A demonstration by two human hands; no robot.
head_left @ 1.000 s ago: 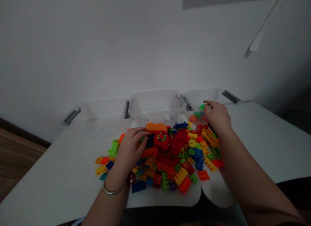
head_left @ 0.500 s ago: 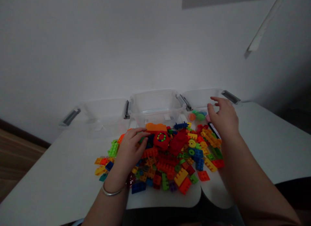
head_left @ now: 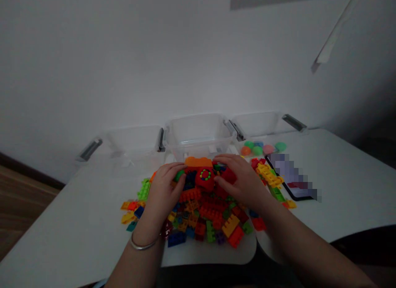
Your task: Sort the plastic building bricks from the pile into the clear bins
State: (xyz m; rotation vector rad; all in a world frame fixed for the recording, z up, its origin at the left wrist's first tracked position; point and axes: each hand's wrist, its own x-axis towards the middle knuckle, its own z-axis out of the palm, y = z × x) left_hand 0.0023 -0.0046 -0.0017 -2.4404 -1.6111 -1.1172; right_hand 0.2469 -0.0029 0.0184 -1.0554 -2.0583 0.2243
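A heap of mixed toy building bricks (head_left: 210,232) lies in front of me, mostly orange, red, yellow, green and blue. My left hand (head_left: 163,189) rests on its left side, thumb and fingers apart, beside a round green piece (head_left: 179,175). Across from it, my right hand (head_left: 244,178) reaches over the heap with thumb and fingers spread, partly covering a red piece (head_left: 228,175). Between the hands sits a red piece with a ring of coloured dots (head_left: 205,178). Behind that is a long orange brick (head_left: 198,161). Neither hand visibly grips anything.
Three clear plastic bins, left (head_left: 133,140), middle (head_left: 199,129) and right (head_left: 256,123), stand along the wall. Several small coloured discs or balls (head_left: 257,150) lie by the right bin. A phone (head_left: 291,176) with a blurred screen lies right of the heap.
My right hand has moved left and down, from near the right bin onto the heap, uncovering the phone and more coloured discs or balls. My left hand has hardly shifted.
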